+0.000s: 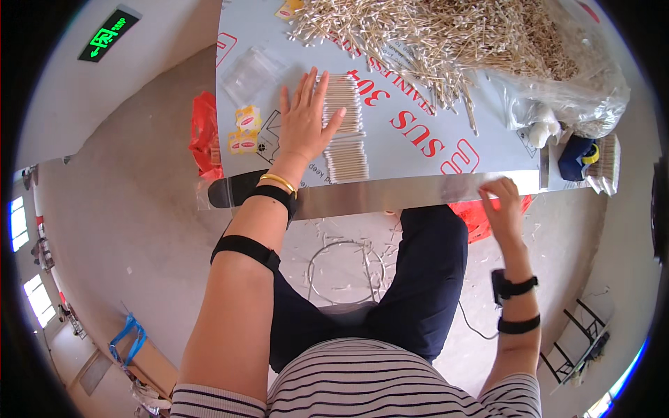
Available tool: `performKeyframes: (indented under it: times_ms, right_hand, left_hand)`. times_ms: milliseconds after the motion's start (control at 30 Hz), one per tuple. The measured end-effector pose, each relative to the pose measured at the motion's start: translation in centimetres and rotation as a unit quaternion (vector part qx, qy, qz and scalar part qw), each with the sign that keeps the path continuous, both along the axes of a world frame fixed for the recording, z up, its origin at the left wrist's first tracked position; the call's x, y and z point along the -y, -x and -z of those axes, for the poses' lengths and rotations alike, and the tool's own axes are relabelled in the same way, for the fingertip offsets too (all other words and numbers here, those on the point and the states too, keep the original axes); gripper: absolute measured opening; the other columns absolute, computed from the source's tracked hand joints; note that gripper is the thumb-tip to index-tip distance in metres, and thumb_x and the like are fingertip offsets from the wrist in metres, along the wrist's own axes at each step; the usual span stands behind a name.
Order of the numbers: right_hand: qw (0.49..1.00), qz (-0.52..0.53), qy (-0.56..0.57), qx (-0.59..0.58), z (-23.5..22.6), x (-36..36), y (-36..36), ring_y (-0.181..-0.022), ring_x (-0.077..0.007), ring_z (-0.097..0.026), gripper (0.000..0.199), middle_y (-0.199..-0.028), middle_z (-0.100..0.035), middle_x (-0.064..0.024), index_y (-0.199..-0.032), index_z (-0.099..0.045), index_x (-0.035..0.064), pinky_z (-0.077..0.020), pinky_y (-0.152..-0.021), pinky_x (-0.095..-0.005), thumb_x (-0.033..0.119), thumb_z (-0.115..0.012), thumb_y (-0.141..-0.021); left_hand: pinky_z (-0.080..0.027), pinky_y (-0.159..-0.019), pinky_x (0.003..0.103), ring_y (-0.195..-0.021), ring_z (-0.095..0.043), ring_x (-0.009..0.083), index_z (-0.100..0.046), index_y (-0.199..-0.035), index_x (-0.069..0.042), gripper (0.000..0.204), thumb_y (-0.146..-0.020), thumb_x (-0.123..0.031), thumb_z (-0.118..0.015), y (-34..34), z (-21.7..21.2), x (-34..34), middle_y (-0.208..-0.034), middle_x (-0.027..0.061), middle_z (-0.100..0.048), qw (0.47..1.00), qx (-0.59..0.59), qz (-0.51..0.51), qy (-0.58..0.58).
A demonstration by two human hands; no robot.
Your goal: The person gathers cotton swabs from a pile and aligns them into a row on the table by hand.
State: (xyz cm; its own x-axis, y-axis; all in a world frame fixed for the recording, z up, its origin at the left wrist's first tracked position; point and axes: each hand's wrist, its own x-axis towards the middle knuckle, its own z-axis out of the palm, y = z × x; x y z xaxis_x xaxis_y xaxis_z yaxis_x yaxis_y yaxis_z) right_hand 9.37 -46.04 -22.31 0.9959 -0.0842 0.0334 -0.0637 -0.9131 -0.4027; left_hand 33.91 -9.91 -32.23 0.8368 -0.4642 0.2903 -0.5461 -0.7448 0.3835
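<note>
My left hand (305, 117) lies flat, fingers spread, on a neat row of cotton swabs (345, 139) laid side by side on the steel-edged table (418, 191). A big loose heap of cotton swabs (432, 35) covers the far side of the table. My right hand (503, 203) is at the table's front edge on the right, fingers curled at the rim; I cannot tell whether it holds anything. Both wrists wear black bands, and the left also has a gold bangle.
Small yellow packets (244, 129) and a clear plastic bag (251, 73) lie left of my left hand. A large clear bag (578, 97) of swabs sits at the right, a blue object (577, 157) beside it. Red bags (203, 136) hang off the table. A wire stool ring (345, 268) stands below.
</note>
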Motion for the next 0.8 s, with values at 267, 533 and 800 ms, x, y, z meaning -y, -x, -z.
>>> performKeyframes:
  times_ms: [267,533,800]
  right_hand:
    - [0.976,-0.075,-0.201,0.035,4.6,-14.5,-13.7,-0.099,-0.0299,-0.066,0.016,-0.101,-0.069,-0.0096,-0.103,-0.073,0.0072,-0.053,-0.088,-0.0431,0.004,-0.073,-0.087]
    - [0.97,-0.023,-0.234,0.062,8.2,-15.9,-15.1,-0.098,-0.0287,-0.062,0.011,-0.097,-0.063,-0.0086,-0.096,-0.075,0.0092,-0.0507,-0.088,-0.0417,0.009,-0.075,-0.085]
    - [0.974,-0.013,-0.214,0.078,8.7,-16.1,-15.0,-0.096,-0.0269,-0.059,0.009,-0.096,-0.062,-0.0049,-0.093,-0.075,0.0124,-0.0468,-0.088,-0.0412,0.011,-0.077,-0.084]
  left_hand:
    - [-0.016,-0.126,0.062,-0.153,-0.035,0.0333,-0.034,-0.163,-0.016,0.071,-0.099,-0.041,-0.054,0.0,-0.1,-0.7,-0.168,0.0111,-0.033,0.998,-0.021,0.008,0.058]
    - [-0.032,-0.115,0.054,-0.131,-0.05,0.034,-0.058,-0.135,-0.015,0.045,-0.091,-0.017,-0.066,0.8,-1.5,-1.9,-0.14,0.0093,-0.055,0.983,-0.011,0.001,0.183]
    - [-0.04,-0.093,0.043,-0.102,-0.058,0.0255,-0.072,-0.103,-0.019,0.022,-0.084,-0.009,-0.077,4.7,-3.0,-3.0,-0.106,0.0013,-0.061,0.997,-0.008,0.031,0.077]
